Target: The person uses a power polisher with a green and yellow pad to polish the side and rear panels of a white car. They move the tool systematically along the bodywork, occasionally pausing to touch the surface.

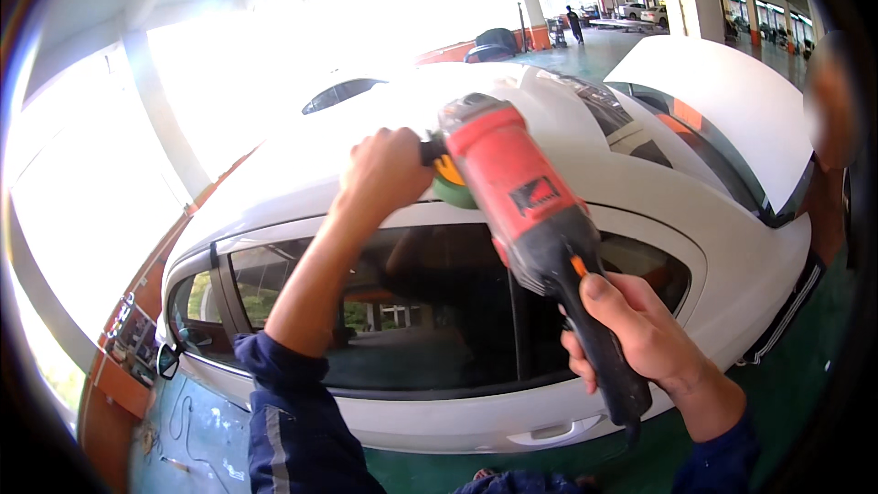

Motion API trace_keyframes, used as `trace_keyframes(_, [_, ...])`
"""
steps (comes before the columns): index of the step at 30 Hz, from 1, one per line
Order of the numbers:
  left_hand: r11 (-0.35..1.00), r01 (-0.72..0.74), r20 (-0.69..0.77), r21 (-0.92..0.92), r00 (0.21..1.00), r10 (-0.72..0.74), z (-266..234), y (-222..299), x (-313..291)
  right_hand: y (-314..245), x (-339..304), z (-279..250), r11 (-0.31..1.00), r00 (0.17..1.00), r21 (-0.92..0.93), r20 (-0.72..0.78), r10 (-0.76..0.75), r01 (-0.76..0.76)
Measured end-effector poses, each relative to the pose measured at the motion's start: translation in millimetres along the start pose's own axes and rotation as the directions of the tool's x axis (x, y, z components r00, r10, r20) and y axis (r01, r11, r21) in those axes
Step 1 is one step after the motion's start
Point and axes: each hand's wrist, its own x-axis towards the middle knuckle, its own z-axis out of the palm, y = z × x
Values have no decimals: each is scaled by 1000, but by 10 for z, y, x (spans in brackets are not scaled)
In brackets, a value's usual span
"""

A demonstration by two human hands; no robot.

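A red and black car polisher (519,187) is held in both hands over the side edge of the roof of a white car (631,201). My left hand (388,169) is closed round its black side handle by the head. Beneath the head, part of a green polishing pad (455,190) with a yellow backing shows at the roof edge; whether it presses on the paint I cannot tell. My right hand (640,325) wraps the black rear grip, thumb lying near an orange switch (579,265). Below the tool run the car's dark side windows (421,311).
The raised white trunk lid (709,101) stands at the right, with a blurred person (830,110) beside it. A cable (187,430) lies on the floor at lower left, near an orange cabinet (119,393). Farther back, another person (573,26) is among pillars and parked cars.
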Motion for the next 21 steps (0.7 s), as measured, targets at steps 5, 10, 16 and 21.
trace_keyframes(5, [994,-111,17,-14,994,111,97,809,7,315,-419,-523,997,991,33,-112,-66,70])
trace_keyframes(10, [963,-270,-78,3,960,270,260,1278,-109,776,-695,-785,986,960,54,-245,-139,157])
trace_keyframes(16, [953,-298,-114,-58,950,290,531,1163,-218,1274,-525,-753,977,912,-20,-355,-204,211])
trace_keyframes(21, [979,-206,-60,4,977,206,399,679,-464,1305,-228,-364,975,919,-138,-332,-212,175])
